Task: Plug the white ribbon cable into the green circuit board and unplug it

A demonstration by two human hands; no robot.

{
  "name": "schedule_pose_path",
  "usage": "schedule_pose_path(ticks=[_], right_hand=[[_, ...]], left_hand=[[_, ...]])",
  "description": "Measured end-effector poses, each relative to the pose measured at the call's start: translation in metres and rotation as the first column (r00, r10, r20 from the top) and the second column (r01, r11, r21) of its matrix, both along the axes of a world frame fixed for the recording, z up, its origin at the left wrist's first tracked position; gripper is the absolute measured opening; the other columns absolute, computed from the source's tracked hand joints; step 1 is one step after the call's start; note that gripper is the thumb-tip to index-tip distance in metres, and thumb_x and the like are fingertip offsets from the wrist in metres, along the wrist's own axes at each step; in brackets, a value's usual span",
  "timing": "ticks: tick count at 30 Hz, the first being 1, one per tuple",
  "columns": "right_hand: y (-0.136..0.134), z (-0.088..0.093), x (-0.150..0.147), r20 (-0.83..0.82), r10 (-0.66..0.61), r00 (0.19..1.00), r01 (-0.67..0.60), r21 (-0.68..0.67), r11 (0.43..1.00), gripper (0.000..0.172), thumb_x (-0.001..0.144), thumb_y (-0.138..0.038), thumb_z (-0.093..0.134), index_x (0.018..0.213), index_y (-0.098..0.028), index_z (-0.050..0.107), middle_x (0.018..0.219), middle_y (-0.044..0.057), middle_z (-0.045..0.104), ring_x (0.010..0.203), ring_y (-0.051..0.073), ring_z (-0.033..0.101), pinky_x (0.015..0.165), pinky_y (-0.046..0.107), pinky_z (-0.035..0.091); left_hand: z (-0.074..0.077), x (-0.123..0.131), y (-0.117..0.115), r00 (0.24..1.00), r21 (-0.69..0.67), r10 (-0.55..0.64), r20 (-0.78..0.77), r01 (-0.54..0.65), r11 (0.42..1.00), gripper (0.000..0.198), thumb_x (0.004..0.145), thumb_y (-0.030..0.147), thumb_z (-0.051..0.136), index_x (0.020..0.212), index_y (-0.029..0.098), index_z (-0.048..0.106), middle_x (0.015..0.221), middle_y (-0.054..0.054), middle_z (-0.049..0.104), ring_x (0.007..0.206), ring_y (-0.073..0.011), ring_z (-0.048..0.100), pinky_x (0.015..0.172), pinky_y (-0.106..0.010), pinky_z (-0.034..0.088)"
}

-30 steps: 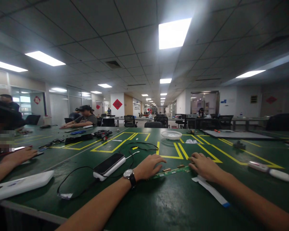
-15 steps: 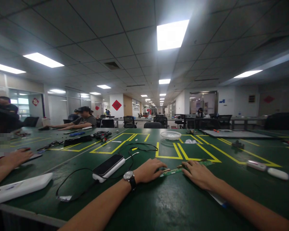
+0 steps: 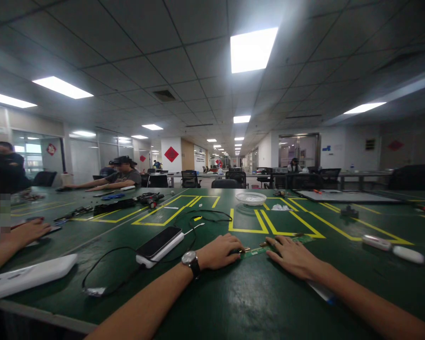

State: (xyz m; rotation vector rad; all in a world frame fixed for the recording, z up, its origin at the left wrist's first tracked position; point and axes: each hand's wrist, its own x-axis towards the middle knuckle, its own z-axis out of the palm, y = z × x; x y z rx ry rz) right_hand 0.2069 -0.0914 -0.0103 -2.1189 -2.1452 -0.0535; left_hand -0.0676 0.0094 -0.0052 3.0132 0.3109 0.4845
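Note:
A long, narrow green circuit board (image 3: 253,252) with gold-coloured parts on it lies on the green table (image 3: 248,297) in front of me. My left hand (image 3: 222,251), with a watch on the wrist, has its bent fingers closed at the board's left end. Over the right part of it lies my right hand (image 3: 291,256), thumb on the near side and fingers across the top. The board's far right end shows past the knuckles, while the stretch under my fingers is hidden. Something pale and flat (image 3: 320,290) lies partly under my right forearm.
To the left are a phone (image 3: 159,243) on a white block, a black cable (image 3: 106,252) and a white device (image 3: 31,276). A white basket (image 3: 250,199) stands farther back. White-and-pink objects (image 3: 393,248) lie at right. A co-worker's hand (image 3: 30,231) rests at far left.
My left hand has shifted slightly to the right along the circuit board. My right hand has barely moved. At far left, the co-worker's hand has moved a little.

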Motion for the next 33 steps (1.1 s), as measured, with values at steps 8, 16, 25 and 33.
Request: schedule_pose_path(ticks=[8,16,25,33], right_hand=[[-0.002,0.002,-0.001,-0.015,-0.006,1.0,0.005,-0.055,0.998,0.079,0.092,-0.074,0.019,0.153,-0.026,0.031,0.152,0.017,0.038,0.141,0.038,0.031,0.111,0.059,0.026],[-0.008,0.008,0.002,-0.061,0.027,0.998,-0.032,-0.096,0.995,0.085,0.089,-0.079,0.017,0.155,-0.026,0.025,0.156,0.017,0.032,0.144,0.038,0.027,0.113,0.06,0.022],[0.003,0.016,0.015,-0.165,0.09,0.982,-0.082,0.054,0.995,0.07,0.099,-0.055,0.016,0.142,-0.01,0.047,0.147,0.016,0.048,0.134,0.028,0.044,0.113,0.04,0.03],[0.005,0.023,0.023,0.11,-0.165,0.98,0.15,0.137,0.979,0.04,0.095,-0.031,0.033,0.11,-0.014,0.066,0.112,0.018,0.065,0.105,0.031,0.061,0.086,0.042,0.046]], left_hand=[[0.002,0.0,-0.002,1.0,-0.021,0.008,-0.016,-0.008,1.0,0.027,0.1,0.03,0.049,0.125,0.025,0.057,0.125,-0.006,0.058,0.117,-0.0229,0.052,0.098,-0.036,0.042],[0.001,0.0,-0.001,1.0,-0.021,0.002,-0.016,-0.002,1.0,0.027,0.1,0.03,0.049,0.125,0.026,0.057,0.125,-0.005,0.058,0.116,-0.022,0.051,0.1,-0.036,0.041],[-0.001,0.001,0.002,1.0,-0.045,0.0,-0.002,0.0,0.999,0.026,0.1,0.03,0.05,0.124,0.026,0.058,0.124,-0.005,0.058,0.115,-0.022,0.051,0.099,-0.035,0.041],[0.0,0.0,0.001,1.0,-0.058,0.002,-0.001,-0.002,0.998,0.026,0.1,0.031,0.05,0.123,0.026,0.059,0.123,-0.005,0.059,0.115,-0.0224,0.052,0.099,-0.036,0.042]])
